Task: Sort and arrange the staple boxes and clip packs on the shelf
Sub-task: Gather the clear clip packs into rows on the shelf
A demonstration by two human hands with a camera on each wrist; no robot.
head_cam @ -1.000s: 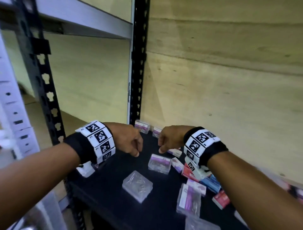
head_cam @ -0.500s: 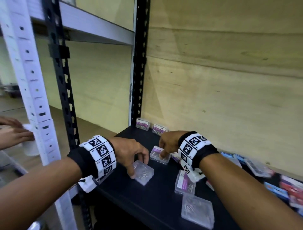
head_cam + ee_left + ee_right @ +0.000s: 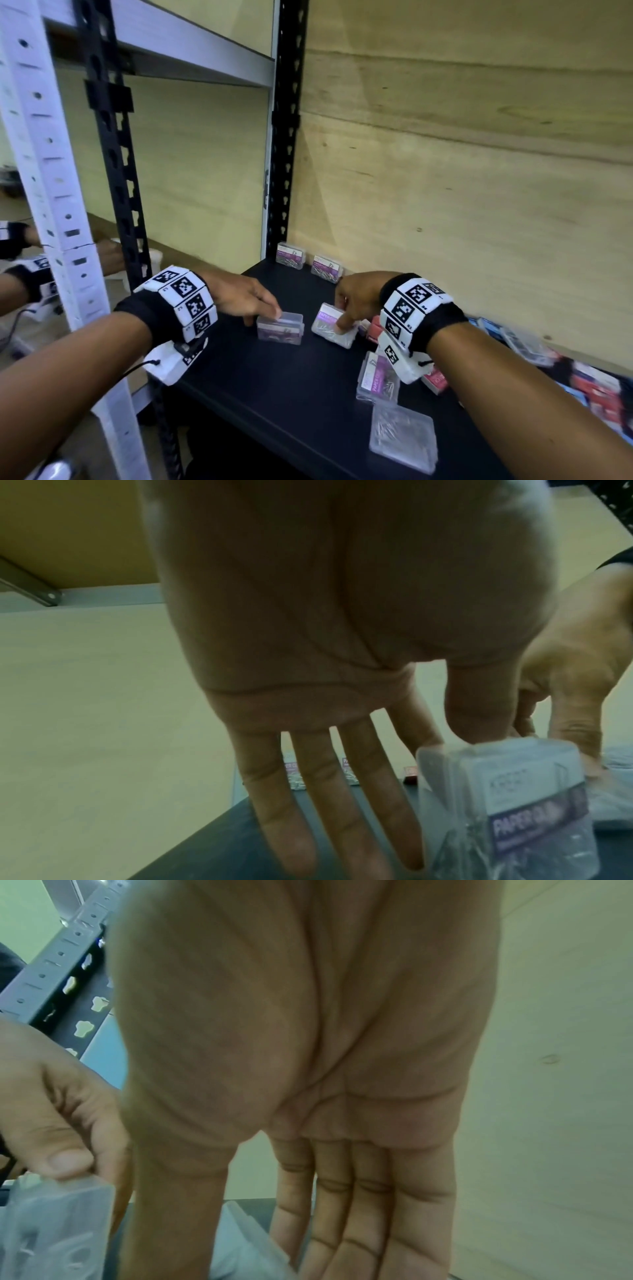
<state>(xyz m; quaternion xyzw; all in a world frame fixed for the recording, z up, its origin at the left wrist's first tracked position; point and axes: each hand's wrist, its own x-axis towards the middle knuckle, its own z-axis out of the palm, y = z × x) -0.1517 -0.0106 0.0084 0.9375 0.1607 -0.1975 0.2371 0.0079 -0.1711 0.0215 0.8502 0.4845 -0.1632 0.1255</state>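
Left hand (image 3: 246, 299) pinches clear plastic paper-clip pack (image 3: 280, 328) on edge; right hand (image 3: 356, 301) tips another clear pack (image 3: 331, 324) at 3 o'clock; either may slip, light fingertip grip.

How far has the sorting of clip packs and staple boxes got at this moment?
Early. Done: two clip packs stand upright against the back wall. In hand: the left hand holds a clear clip pack on edge; the right hand grips another pack. Left: loose packs at the shelf front and red staple boxes lie unsorted.
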